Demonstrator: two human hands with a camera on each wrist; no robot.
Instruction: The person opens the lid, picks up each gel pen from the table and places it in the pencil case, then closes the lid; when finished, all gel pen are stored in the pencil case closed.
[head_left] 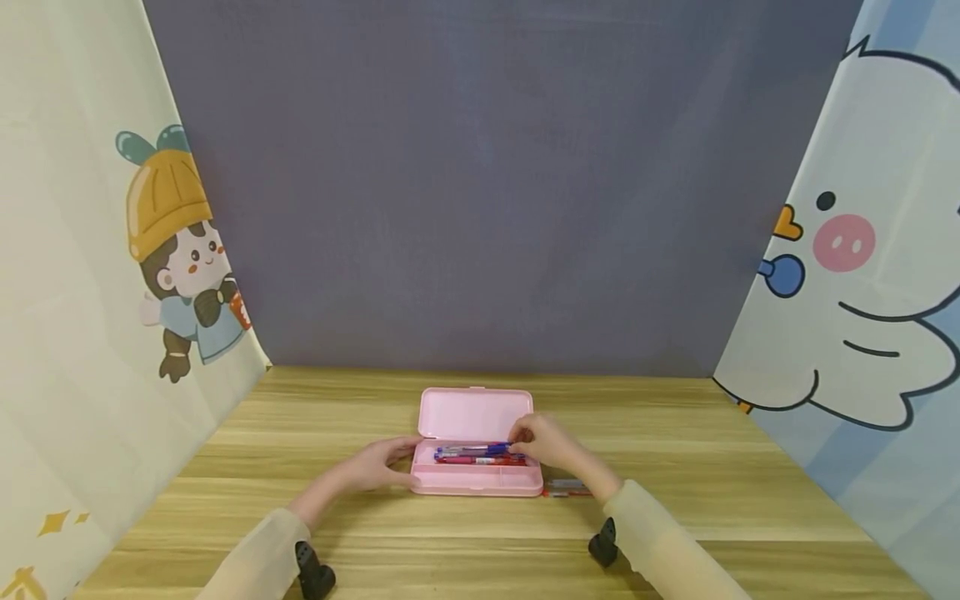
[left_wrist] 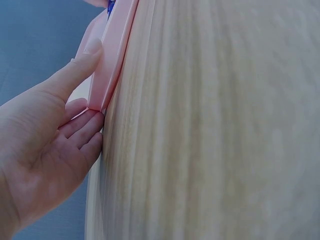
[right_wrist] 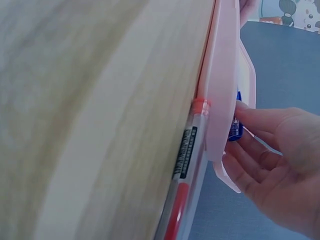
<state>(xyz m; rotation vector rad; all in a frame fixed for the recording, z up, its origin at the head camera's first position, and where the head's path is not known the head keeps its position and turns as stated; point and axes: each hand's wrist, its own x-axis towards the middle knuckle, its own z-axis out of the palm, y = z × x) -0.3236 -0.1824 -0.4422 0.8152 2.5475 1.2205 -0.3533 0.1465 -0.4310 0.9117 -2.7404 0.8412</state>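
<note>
A pink pencil case [head_left: 457, 481] stands on the table with its lid [head_left: 475, 414] raised at the back. Several pens, blue and red, lie in its long rear compartment; one is a red pen [head_left: 472, 460]. My left hand [head_left: 375, 465] holds the case by its left end, thumb [left_wrist: 86, 67] on the front wall and fingers round the end. With thumb and fingertips my right hand [head_left: 546, 442] pinches the end of a blue pen [right_wrist: 235, 128] at the right side of the case. Part of that pen is hidden by the case wall and the fingers.
Just right of the case, partly under my right wrist, lie clear-barrelled pens, one a red-capped pen [right_wrist: 182, 200]. The wooden table [head_left: 450, 550] runs back to a dark grey backdrop [head_left: 480, 192]. Cartoon-printed curtains flank both sides.
</note>
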